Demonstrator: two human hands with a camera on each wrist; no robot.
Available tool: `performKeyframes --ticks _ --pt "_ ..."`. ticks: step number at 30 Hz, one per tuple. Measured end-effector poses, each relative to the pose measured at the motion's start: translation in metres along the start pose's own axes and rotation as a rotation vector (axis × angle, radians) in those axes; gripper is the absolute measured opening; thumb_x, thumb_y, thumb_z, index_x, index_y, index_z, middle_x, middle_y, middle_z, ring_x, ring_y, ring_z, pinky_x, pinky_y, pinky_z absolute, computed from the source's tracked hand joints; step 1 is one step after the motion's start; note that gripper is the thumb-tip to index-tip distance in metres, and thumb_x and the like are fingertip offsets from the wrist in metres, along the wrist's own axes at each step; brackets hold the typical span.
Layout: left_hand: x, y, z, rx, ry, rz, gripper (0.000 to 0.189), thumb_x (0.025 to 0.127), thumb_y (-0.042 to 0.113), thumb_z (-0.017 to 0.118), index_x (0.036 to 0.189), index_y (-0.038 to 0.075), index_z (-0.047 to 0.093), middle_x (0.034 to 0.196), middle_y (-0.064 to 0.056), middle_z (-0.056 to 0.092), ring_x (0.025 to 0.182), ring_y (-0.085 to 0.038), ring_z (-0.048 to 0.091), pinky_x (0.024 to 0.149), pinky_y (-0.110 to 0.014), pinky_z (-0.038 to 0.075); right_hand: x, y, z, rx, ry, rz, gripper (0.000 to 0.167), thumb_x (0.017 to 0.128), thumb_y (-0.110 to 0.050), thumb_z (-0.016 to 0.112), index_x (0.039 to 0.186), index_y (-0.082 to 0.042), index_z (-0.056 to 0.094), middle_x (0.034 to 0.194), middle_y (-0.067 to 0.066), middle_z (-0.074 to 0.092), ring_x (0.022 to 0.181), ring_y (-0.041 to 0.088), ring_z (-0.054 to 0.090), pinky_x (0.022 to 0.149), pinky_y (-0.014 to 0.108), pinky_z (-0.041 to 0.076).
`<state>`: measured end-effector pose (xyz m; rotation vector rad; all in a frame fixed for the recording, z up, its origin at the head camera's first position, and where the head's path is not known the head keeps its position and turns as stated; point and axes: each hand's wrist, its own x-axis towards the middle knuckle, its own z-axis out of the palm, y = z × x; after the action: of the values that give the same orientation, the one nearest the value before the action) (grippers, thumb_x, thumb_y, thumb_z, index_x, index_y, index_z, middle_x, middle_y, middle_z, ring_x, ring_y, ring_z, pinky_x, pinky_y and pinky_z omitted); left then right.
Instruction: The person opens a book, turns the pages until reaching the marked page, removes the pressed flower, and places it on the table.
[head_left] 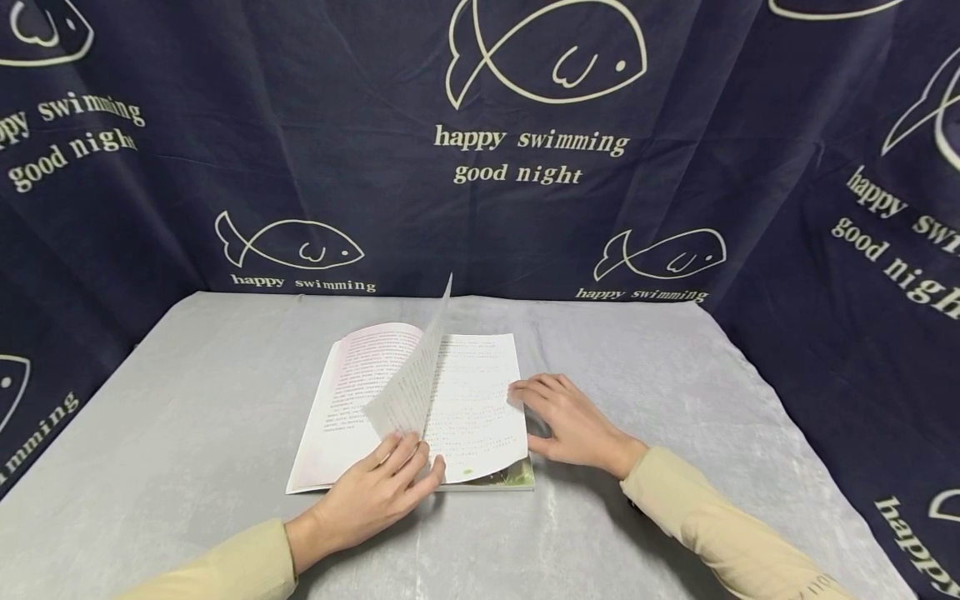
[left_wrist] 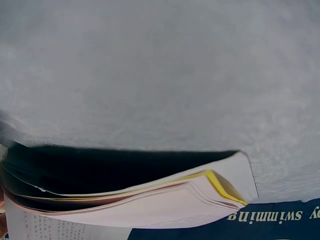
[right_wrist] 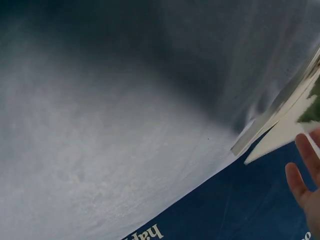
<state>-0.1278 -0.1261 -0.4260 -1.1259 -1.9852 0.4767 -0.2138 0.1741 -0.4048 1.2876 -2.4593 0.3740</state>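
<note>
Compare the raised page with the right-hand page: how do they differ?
The raised page stands up at a slant, while the right-hand page lies nearly flat. The raised page looks greyish; the right-hand page, white. The left hand is at the raised page's lower edge; the right hand is at the right-hand page's outer edge. Both carry printed text.

Passage across the open book (head_left: 322,458) is blocked by a raised page (head_left: 412,383); left of the book, room is offered by the bench (head_left: 217,400), bounded behind by blue cloth (head_left: 405,192).
</note>
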Motion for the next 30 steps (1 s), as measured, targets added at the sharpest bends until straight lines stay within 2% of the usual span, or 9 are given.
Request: performKeyframes --ticks 8,12,17,20,30 --pt "0.0015 -0.0001 0.0012 -0.026 0.003 0.0 0.034 0.092 0.01 0.023 0.115 0.01 0.048 0.101 -0.01 0.056 0.098 -0.029 0.055 0.089 -0.038 0.044 0.0027 0.0002 -0.0001 0.028 0.052 0.138 0.062 0.078 -0.033 0.062 0.128 0.0 0.047 0.129 0.014 0.052 0.111 0.025 0.051 0.092 0.041 0.042" --pt "0.0015 0.0 0.0019 -0.051 0.011 -0.013 0.035 0.093 0.01 0.022 0.113 0.01 0.049 0.099 -0.01 0.056 0.096 -0.028 0.056 0.089 -0.039 0.044 0.0034 -0.0013 -0.0008 0.039 0.024 0.219 0.068 0.08 -0.037 0.059 0.134 0.0 0.04 0.132 0.014 0.05 0.115 0.026 0.05 0.095 0.043 0.04" --pt "0.0012 0.0009 0.0032 -0.1 0.026 -0.038 0.034 0.092 0.011 0.024 0.11 0.009 0.052 0.097 -0.01 0.057 0.094 -0.029 0.056 0.089 -0.038 0.044 0.0052 -0.0038 0.0001 0.068 -0.016 0.3 0.069 0.083 -0.041 0.057 0.135 0.0 0.039 0.127 0.014 0.054 0.113 0.026 0.051 0.094 0.044 0.041" --pt "0.0011 0.0015 0.004 -0.106 0.035 -0.047 0.033 0.092 0.011 0.025 0.11 0.009 0.053 0.096 -0.01 0.057 0.092 -0.028 0.056 0.088 -0.038 0.044 0.0059 -0.0049 0.0005 0.08 -0.02 0.298 0.065 0.083 -0.038 0.056 0.134 0.0 0.041 0.125 0.014 0.055 0.111 0.025 0.052 0.093 0.042 0.041" --pt "0.0012 0.0014 0.005 -0.119 0.059 -0.069 0.031 0.09 0.013 0.028 0.107 0.009 0.054 0.09 -0.01 0.056 0.087 -0.028 0.056 0.087 -0.038 0.045 0.0088 -0.0076 0.0027 0.077 -0.007 0.205 0.044 0.09 -0.029 0.047 0.126 -0.004 0.053 0.127 0.013 0.055 0.112 0.022 0.052 0.091 0.039 0.041"
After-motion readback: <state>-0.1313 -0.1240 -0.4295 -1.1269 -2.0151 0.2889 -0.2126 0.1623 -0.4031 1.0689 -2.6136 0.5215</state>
